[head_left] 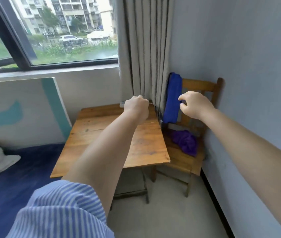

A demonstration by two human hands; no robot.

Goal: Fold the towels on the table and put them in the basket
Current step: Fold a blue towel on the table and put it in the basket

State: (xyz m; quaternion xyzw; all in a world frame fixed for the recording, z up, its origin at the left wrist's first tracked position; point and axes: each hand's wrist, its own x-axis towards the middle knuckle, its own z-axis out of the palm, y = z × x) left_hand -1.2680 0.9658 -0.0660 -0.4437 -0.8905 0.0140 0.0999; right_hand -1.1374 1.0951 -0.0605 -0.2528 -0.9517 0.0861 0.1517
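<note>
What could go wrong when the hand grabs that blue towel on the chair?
The blue towel hangs over the chair back, so a pull from the right hand could drop it on the floor or tip the chair. It could also drag the curtain beside it. The purple towel lies bunched near the seat edge and might get knocked off.

I see a wooden table (102, 145) with a white power strip (122, 104) at its far edge; beside it, chair (184, 160) seat carries crumpled purple towel (186, 142).
</note>
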